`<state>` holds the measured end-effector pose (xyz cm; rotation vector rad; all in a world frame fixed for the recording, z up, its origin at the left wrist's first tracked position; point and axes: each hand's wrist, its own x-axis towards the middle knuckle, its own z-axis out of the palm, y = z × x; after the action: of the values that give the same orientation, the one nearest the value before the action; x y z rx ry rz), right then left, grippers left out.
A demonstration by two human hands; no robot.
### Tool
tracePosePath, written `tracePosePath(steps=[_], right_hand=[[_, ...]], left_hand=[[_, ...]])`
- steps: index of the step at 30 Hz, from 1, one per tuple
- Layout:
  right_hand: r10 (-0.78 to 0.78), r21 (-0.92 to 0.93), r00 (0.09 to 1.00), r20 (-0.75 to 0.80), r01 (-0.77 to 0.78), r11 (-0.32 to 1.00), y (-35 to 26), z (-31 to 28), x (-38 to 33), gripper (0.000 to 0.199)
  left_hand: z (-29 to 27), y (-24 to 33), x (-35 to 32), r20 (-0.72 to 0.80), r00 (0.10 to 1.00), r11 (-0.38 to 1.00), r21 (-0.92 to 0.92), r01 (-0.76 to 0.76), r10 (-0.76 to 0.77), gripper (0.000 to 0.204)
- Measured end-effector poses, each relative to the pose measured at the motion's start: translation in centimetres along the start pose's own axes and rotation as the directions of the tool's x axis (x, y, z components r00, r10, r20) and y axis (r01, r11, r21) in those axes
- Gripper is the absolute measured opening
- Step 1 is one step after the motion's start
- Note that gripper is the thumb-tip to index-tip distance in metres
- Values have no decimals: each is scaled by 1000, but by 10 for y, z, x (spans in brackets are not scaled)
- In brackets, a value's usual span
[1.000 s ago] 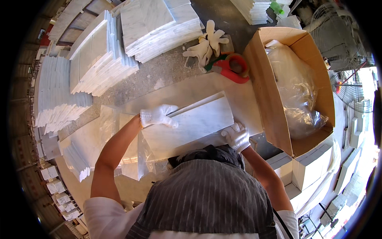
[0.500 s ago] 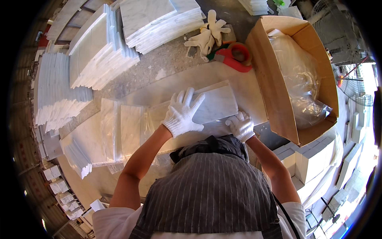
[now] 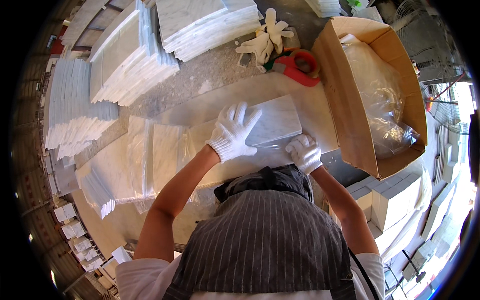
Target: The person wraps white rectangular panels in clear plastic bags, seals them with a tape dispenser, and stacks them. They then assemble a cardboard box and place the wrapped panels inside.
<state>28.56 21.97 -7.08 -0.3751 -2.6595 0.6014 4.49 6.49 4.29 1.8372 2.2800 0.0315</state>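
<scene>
A pale grey-veined marble tile (image 3: 275, 120) lies in front of me, at a slant on a larger marble slab (image 3: 322, 117). My left hand (image 3: 232, 131), in a white knit glove, rests on the tile's left part with fingers spread. At its near right corner, my gloved right hand (image 3: 304, 151) has its fingers curled closed. Shiny creases of clear plastic film (image 3: 270, 146) run along the tile's near edge to these fingers, which seem to pinch it. The fingertips are partly hidden. To the left lie several marble tiles (image 3: 166, 150) in clear plastic.
Tall stacks of marble tiles (image 3: 210, 30) stand at the far left. Spare white gloves (image 3: 265, 42) and a red tape dispenser (image 3: 299, 70) lie beyond the slab. On the right, a cardboard box (image 3: 350, 115) holds clear plastic bags (image 3: 372, 85); white boxes (image 3: 395, 200) are stacked below it.
My left hand has shifted slightly up and right, fingers still spread on the tile. My right hand has moved slightly up, still closed. The whole view has shifted a little.
</scene>
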Motion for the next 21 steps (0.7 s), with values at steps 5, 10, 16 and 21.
tracePosePath(steps=[5, 10, 16, 21], right_hand=[[29, 36, 1000, -5, -28, 999, -2, -2, 2, 2], [25, -14, 1000, 16, -25, 1000, -2, -3, 1, 2], [10, -1, 1000, -15, -10, 1000, 1, 1, 0, 2], [19, 27, 1000, -1, -19, 999, 2, 3, 0, 2]], left_hand=[[7, 0, -2, -23, 999, 998, 55, -25, 26, 106], [7, 1, -3, 22, 999, 999, 12, -41, 40, 105], [10, 4, 0, 27, 999, 1000, -2, -20, 20, 105], [8, 4, 0, 19, 1000, 1000, 6, -7, 7, 103]])
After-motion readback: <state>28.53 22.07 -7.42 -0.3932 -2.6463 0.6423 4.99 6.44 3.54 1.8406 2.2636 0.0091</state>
